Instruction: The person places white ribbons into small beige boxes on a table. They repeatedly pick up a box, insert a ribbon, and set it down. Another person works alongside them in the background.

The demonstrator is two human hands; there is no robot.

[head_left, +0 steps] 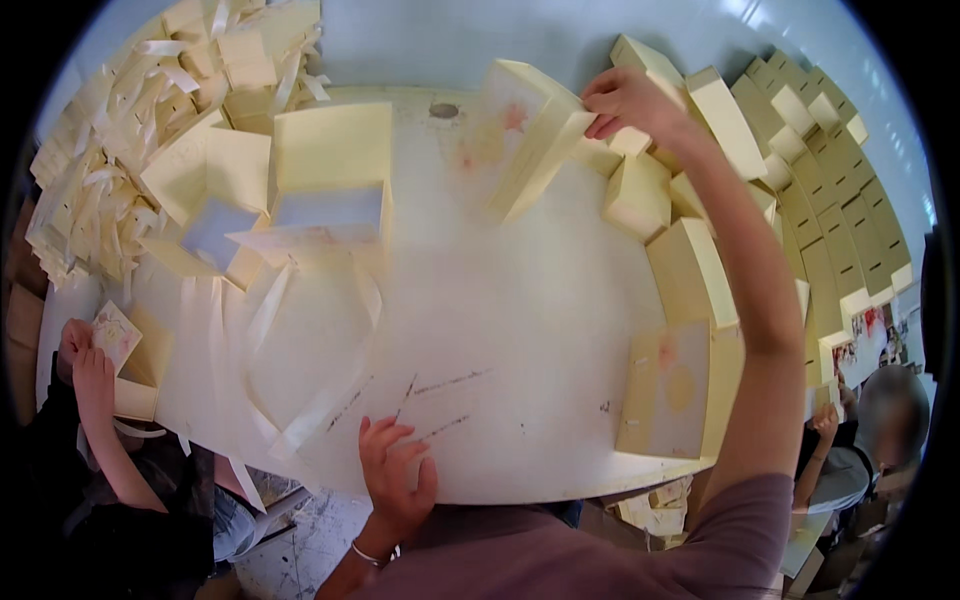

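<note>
My right hand (632, 105) reaches far forward, its fingers closed at the upper right corner of a cream cardboard box (548, 145). That box stands tilted on the table, its pale front printed with a pink flower and yellow shapes. Low over the near table edge, my left hand (396, 470) holds nothing, its fingers apart. Left of centre, two open cream boxes (333, 145) with pale bluish insides have white ribbons (268, 325) trailing toward the near edge. Another printed box (668, 390) lies by the right edge, under my right arm.
Cream boxes (690, 265) are heaped on the right, beside tall stacks (840, 180). Ribboned boxes (110, 190) pile up at the far left. A person's hands (92, 375) hold a printed card at the left edge; another person (850, 450) works at the right. Dark marks streak the white table (520, 330).
</note>
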